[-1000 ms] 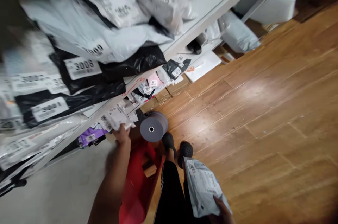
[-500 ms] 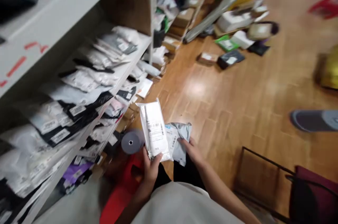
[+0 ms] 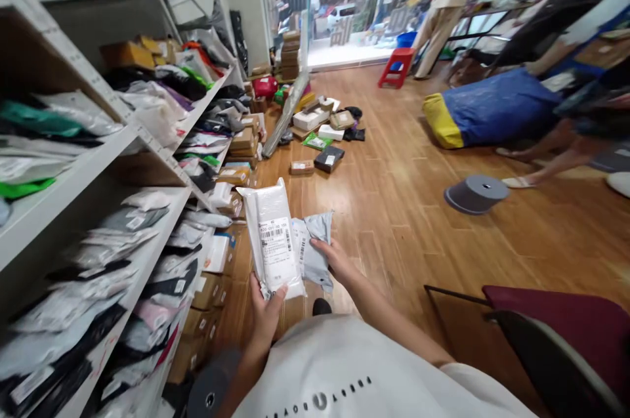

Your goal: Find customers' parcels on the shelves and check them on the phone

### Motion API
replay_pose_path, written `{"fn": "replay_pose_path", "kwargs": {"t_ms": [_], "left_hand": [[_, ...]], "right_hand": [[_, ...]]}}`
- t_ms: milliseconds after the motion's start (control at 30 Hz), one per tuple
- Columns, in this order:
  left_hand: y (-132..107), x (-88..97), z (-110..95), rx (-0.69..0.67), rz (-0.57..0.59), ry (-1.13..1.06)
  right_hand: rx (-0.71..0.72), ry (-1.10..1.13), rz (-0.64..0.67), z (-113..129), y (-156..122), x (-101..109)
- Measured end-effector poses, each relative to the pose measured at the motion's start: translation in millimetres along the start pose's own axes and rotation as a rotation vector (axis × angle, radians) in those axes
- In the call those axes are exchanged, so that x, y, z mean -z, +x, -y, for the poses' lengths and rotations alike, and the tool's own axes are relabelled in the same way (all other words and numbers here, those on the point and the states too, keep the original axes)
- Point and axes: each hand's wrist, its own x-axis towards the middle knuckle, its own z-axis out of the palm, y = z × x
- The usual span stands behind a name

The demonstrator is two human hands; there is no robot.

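Head view: the left hand [image 3: 263, 313] clasps the lower end of a white labelled parcel [image 3: 273, 234], its long axis pointing away from the body, while the right hand [image 3: 339, 264] grips a grey mailer bag [image 3: 315, 241] touching the parcel's right edge, both held over the wooden floor [image 3: 394, 208].

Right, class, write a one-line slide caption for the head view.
Left hand holds a white parcel, right hand a grey parcel, beside packed shelves.
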Motion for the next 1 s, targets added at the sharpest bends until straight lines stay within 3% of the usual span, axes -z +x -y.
{"fn": "replay_pose_path", "kwargs": {"t_ms": [167, 400, 533, 700, 867, 1000], "left_hand": [[23.7, -77.0, -14.6, -0.066, 0.095, 0.044], [57.5, -158.1, -30.6, -0.061, 0.25, 0.127], [90.0, -205.7, -32.8, -0.182, 0.297, 0.134], [155.6, -274.9, -36.4, -0.183, 0.368, 0.156], [247.2, -348.7, -48.4, -0.255, 0.443, 0.177], [315.2, -411.6, -66.2, -0.25, 0.543, 0.178]], "right_hand": [[0.09, 0.081, -0.049, 53.7, 16.3, 48.3], [0.178, 0.155, -0.155, 99.7, 43.3, 102.9], [0.222, 0.207, -0.214, 125.0, 72.6, 129.2], [0.282, 0.184, -0.276, 159.7, 138.1, 156.1], [0.388, 0.061, -0.219, 207.0, 226.9, 170.1], [0.444, 0.067, -0.263, 252.4, 289.9, 186.5]]}}
